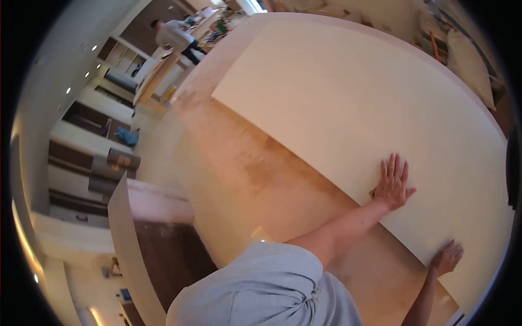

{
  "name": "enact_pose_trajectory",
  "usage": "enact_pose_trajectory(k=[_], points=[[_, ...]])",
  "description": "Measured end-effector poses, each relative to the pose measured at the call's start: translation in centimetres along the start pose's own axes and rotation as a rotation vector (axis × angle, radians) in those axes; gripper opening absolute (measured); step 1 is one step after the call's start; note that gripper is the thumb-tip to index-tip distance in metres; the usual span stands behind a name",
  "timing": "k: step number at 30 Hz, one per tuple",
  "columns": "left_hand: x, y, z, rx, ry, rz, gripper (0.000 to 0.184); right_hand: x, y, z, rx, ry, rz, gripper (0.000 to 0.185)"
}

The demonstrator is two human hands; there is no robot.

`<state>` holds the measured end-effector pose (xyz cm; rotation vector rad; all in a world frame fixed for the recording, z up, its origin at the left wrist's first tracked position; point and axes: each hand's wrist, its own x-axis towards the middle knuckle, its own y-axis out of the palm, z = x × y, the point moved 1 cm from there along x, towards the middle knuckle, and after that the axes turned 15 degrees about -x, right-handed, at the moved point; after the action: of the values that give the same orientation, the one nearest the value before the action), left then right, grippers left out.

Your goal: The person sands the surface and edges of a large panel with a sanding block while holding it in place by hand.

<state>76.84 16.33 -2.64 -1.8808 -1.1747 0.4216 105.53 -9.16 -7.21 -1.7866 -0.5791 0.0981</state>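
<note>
A large cream-coloured sheet (326,103) lies flat over a brown, dusty board or tabletop (261,163). Its straight near edge runs diagonally, leaving a brown strip bare on my side. My left hand (394,183) rests palm down on the sheet near this edge, fingers spread and thumb out to the side. A small dark spot shows beside the wrist, too small to name. Closer to my body, my right hand (448,257) lies on the sheet at the same edge, its fingers loosely bent and partly apart. Neither hand holds anything.
Another person (176,38) stands by a cluttered wooden workbench (157,76) in the background. To my left is an open box-like cabinet (168,244) with a dark inside. Grey rolls (122,158) lie beyond it. A pale sack (468,68) leans past the far edge.
</note>
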Motion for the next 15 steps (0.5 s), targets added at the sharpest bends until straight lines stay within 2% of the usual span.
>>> enact_pose_trajectory(k=[4, 7, 10, 13, 15], points=[[-1.8, -0.1, 0.0, 0.042, -0.09, -0.023, 0.091, -1.1, -3.8, 2.3, -0.111, -0.018, 0.049, 0.077], [-3.6, 0.5, 0.2, 0.066, -0.144, -0.049, 0.089, -2.3, -3.2, -1.1, -0.105, -0.251, -0.079, 0.074], [-2.9, -0.4, 0.0, 0.08, -0.197, -0.045, 0.089, -1.2, 0.9, -4.5, 0.027, -0.437, -0.225, 0.067], [0.7, 1.0, -0.1, 0.096, -0.185, -0.046, 0.09, -1.3, 2.0, -4.2, 0.174, -0.423, -0.34, 0.057], [6.0, 3.1, -0.1, 0.14, -0.158, -0.107, 0.091, -1.1, 1.1, -3.4, 0.187, -0.417, -0.335, 0.061]])
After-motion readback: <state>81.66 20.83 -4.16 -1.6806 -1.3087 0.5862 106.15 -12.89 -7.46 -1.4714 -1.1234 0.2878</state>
